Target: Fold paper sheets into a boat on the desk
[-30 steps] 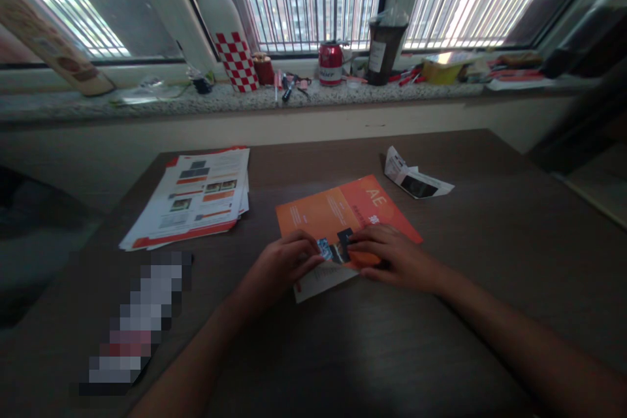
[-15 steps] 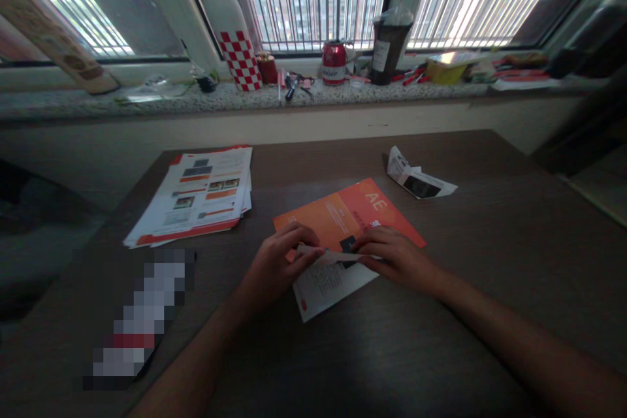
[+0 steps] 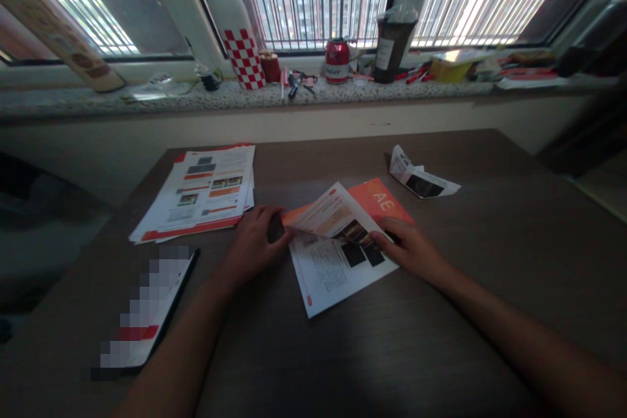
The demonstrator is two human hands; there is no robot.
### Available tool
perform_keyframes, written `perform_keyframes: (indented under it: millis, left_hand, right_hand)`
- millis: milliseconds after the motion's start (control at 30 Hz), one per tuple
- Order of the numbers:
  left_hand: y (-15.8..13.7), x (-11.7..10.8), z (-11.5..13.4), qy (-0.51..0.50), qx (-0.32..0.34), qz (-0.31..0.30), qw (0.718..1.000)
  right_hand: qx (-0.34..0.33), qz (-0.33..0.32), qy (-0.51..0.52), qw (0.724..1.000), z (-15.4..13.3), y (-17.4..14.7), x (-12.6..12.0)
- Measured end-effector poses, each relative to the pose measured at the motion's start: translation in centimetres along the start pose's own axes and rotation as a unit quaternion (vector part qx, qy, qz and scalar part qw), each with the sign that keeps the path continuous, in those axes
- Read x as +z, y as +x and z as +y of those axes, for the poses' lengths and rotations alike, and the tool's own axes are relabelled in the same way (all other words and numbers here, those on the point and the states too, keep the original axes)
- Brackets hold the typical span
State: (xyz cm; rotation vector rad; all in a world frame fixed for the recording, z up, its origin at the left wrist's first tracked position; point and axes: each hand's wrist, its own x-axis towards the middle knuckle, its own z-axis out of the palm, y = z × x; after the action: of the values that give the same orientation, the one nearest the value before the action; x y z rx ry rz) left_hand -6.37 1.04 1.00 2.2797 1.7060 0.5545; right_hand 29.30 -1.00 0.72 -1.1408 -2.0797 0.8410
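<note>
A printed sheet of paper (image 3: 328, 287) lies on the table in front of me, with a white side, dark pictures and text showing. Its upper flap is bent over and raised along a crease, and an orange part marked "AE" shows behind it. At the left end of the crease, my left hand (image 3: 257, 238) grips the sheet's edge between thumb and fingers. My right hand (image 3: 406, 245) holds the right side, thumb on the printed face and fingers towards the orange part. Some fingertips are hidden by the paper.
A stack of printed sheets (image 3: 210, 192) lies at the left, above a partly pixelated phone-like device (image 3: 147, 313). A small folded paper (image 3: 424, 183) stands at the back right. The windowsill (image 3: 313, 96) carries a checkered bottle (image 3: 240, 52), a red can (image 3: 337, 65) and a dark cup (image 3: 390, 46).
My hands have moved apart, the left one to the left and the right one slightly right. The flap has opened up, showing more of its printed face. The view has shifted slightly.
</note>
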Motion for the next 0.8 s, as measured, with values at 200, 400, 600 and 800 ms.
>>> perform_keyframes:
  millis: [200,400,600,800]
  left_hand:
    - [0.3,1.3,-0.4,0.034,-0.014,0.03,0.999]
    - [0.4,1.6,-0.4,0.023,-0.034,0.046,0.998]
    - [0.4,1.6,-0.2,0.015,-0.048,0.048,0.998]
    - [0.3,1.5,-0.3,0.001,-0.043,0.057,0.997]
  right_hand:
    - [0.033,0.042,-0.054,0.997,1.0,0.1,0.0]
    - [0.042,0.077,-0.074,0.993,1.7,0.1,0.1]
    - [0.037,0.09,-0.104,0.99,1.3,0.2,-0.1]
    - [0.032,0.106,-0.148,0.983,1.5,0.4,-0.2]
